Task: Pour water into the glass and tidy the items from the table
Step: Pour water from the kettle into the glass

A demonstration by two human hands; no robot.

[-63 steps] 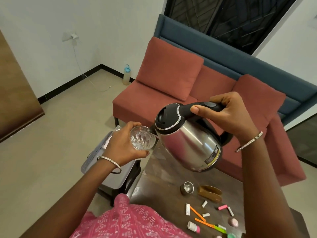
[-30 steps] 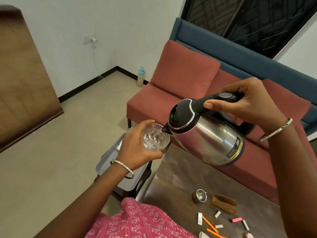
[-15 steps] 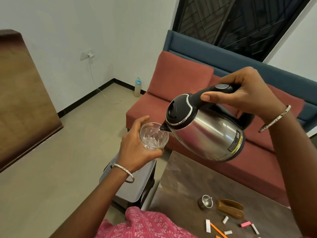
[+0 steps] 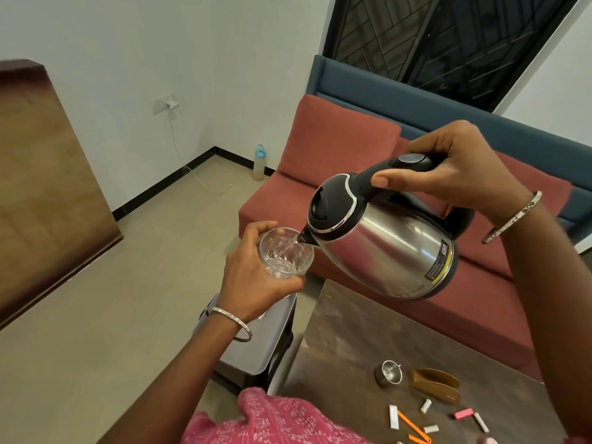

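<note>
My left hand (image 4: pixel 256 280) grips a clear patterned glass (image 4: pixel 285 253), held in the air left of the table. My right hand (image 4: pixel 455 171) holds the black handle of a steel electric kettle (image 4: pixel 387 245). The kettle is tilted left, its spout touching the glass's rim, and water shows in the glass. On the brown table (image 4: pixel 352 341) lie a small metal cup (image 4: pixel 388 373), a brown holder (image 4: pixel 435 384), several chalk pieces (image 4: pixel 426 406), a pink eraser (image 4: pixel 463 413) and orange sticks (image 4: pixel 410 423).
A grey tray-topped stand (image 4: pixel 256 344) sits below my left wrist, beside the table. A red sofa (image 4: pixel 336 149) with a blue back runs behind. A water bottle (image 4: pixel 259 163) stands on the floor by the wall. A wooden panel (image 4: pixel 41 187) leans at left.
The view has tilted upward, so table items sit lower in frame. Both hands keep the kettle's spout at the glass, with the kettle still tilted.
</note>
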